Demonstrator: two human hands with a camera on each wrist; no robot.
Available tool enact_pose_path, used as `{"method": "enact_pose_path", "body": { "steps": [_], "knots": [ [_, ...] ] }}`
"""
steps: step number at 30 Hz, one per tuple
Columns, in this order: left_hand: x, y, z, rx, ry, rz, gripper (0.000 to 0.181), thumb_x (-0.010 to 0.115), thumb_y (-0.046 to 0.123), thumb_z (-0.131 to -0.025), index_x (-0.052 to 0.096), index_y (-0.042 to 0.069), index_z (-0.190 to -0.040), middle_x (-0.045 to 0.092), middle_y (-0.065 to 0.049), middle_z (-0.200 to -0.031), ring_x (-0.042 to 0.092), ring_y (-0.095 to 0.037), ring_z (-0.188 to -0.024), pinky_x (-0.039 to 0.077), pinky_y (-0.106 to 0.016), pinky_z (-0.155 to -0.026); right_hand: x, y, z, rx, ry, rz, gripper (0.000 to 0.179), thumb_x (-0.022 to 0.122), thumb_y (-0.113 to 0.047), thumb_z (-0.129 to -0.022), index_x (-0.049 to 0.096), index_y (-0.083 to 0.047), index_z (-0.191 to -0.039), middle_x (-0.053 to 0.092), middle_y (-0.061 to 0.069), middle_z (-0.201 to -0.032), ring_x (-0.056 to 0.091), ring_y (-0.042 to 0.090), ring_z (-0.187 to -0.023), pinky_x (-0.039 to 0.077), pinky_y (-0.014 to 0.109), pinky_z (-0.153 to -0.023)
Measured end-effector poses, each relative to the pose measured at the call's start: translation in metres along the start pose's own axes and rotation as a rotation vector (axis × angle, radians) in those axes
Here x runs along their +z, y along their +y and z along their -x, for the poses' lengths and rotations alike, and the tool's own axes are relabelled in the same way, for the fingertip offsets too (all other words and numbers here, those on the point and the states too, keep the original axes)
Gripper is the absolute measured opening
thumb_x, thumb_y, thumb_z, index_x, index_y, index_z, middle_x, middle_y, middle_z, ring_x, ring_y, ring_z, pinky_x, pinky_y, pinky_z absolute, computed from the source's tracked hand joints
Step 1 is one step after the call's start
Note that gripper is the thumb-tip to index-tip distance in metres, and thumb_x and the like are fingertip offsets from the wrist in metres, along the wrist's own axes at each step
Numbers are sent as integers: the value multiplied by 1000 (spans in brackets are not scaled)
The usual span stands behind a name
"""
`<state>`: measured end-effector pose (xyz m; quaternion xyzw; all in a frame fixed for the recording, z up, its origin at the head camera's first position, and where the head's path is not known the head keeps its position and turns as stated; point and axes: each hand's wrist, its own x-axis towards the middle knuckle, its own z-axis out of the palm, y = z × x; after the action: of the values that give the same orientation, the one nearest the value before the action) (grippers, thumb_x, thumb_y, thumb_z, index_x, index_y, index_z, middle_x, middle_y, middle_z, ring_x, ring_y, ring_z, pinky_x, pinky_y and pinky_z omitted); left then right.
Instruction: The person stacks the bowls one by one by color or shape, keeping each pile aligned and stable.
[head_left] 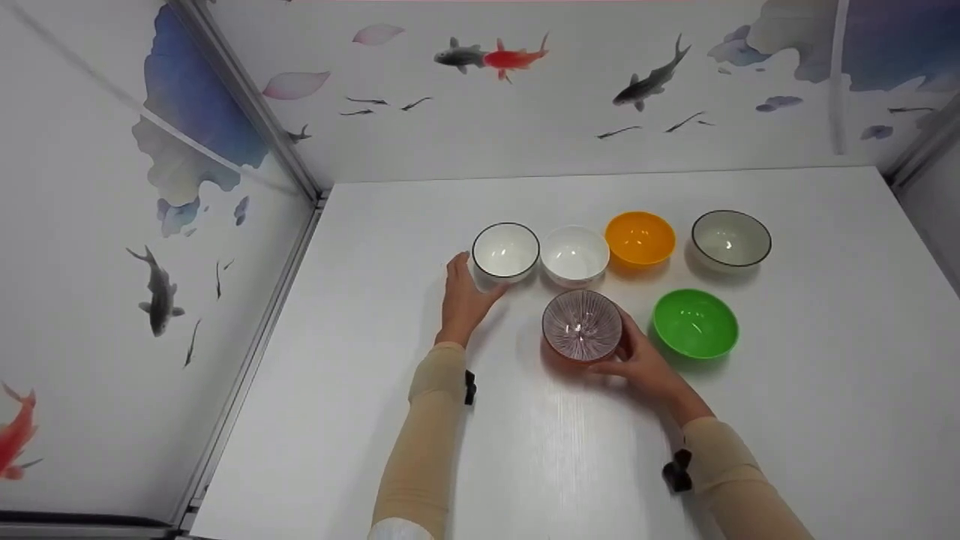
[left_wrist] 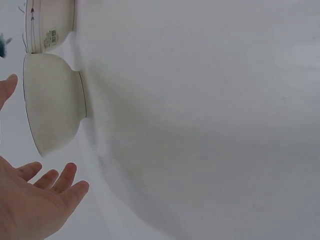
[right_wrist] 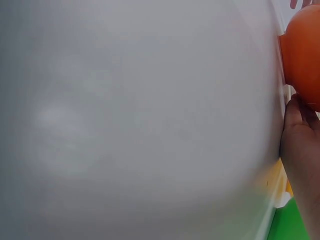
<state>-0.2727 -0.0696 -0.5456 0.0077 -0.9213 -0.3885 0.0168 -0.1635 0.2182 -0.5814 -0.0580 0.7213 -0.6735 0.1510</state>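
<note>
My left hand (head_left: 466, 302) is beside a white bowl with a dark rim (head_left: 507, 251), its fingers spread around the near left side. In the left wrist view a small gap separates the fingers (left_wrist: 65, 177) from this bowl (left_wrist: 52, 102). My right hand (head_left: 646, 361) holds a bowl with a purple-striped inside (head_left: 582, 325), thumb in front and fingers at its right side. From the right wrist view that bowl's outside (right_wrist: 305, 55) is orange, and my fingers (right_wrist: 294, 112) lie against its lower side.
A white bowl (head_left: 575, 255), a yellow-orange bowl (head_left: 640, 238) and a grey-green bowl with a dark rim (head_left: 730, 240) stand in the back row. A green bowl (head_left: 696, 323) sits right of my right hand. Painted walls (head_left: 525, 135) border the white table (head_left: 570, 465).
</note>
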Motion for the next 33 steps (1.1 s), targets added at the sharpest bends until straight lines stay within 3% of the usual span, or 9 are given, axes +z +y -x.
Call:
{"method": "enact_pose_path", "body": {
  "steps": [8, 21, 33],
  "knots": [
    [1, -1, -4, 1, 3, 22, 101, 82, 43, -80, 26, 5, -154, 30, -16, -158, 32, -30, -148, 33, -41, -121, -1, 0, 1, -5, -4, -2, 120, 84, -7, -75, 0, -16, -161, 3, 10, -169, 9, 32, -156, 15, 44, -125],
    [-1, -5, -14, -10, -29, -37, 108, 81, 48, -80, 18, 5, -158, 25, -16, -161, 30, -32, -149, 33, -42, -121, -1, 3, -3, -42, -17, -1, 119, 83, -5, -76, 0, -13, -161, 5, 13, -169, 13, 33, -155, 20, 37, -122],
    [5, -5, -17, 9, -61, 21, 114, 82, 48, -78, 14, 6, -159, 21, -15, -164, 23, -31, -153, 28, -42, -123, -2, 4, -1, -10, -14, -11, 120, 83, -8, -77, -2, -15, -161, 2, 8, -169, 9, 30, -156, 16, 42, -125]
  ]
}}
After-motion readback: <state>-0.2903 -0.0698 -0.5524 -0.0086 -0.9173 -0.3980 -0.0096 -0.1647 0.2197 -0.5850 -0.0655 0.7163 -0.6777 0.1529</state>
